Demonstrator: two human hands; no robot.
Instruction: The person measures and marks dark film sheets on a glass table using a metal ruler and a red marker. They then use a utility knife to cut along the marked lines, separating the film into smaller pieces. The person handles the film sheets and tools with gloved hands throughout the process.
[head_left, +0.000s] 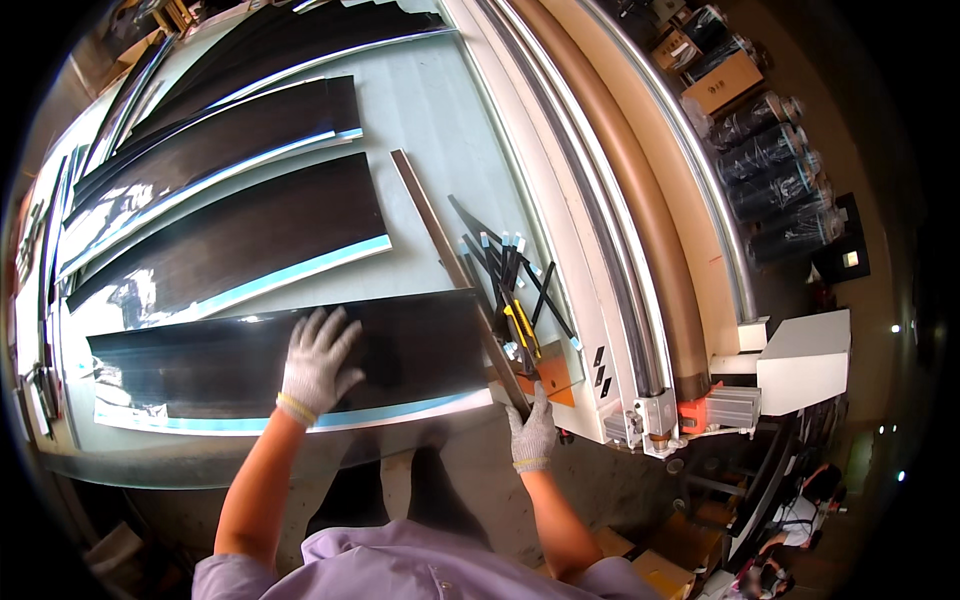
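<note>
Along the far left edge of the pale grey-green cutting table (pixel 430 110) lie narrow dark strips (pixel 45 230), too bent by the lens to tell apart. Next come several long glossy black sheets with light blue edging (pixel 240 240), laid side by side across the table and fanning toward the upper left. The nearest glossy black sheet with a blue strip along its near edge (pixel 180 370) lies along the table's front edge. The left hand (pixel 315 365), in a white knit glove with a yellow cuff band, rests flat on this sheet with its fingers spread, pressing down and gripping nothing. To the right, a long thin brown metal straightedge (pixel 440 235) runs diagonally from the table's middle down to the sheet's right end. The right hand (pixel 533 432), gloved the same way, sits at the lower end of that straightedge, fingers curled against it; whether it clamps it or only steadies it cannot be told. Just beyond lies a loose pile of thin black offcut strips with blue tips (pixel 500 265), and a yellow utility knife (pixel 520 328) on top of it. Further right run the white and tan rails of the machine (pixel 620 200), then wrapped dark rolls (pixel 770 150) standing on the floor
</note>
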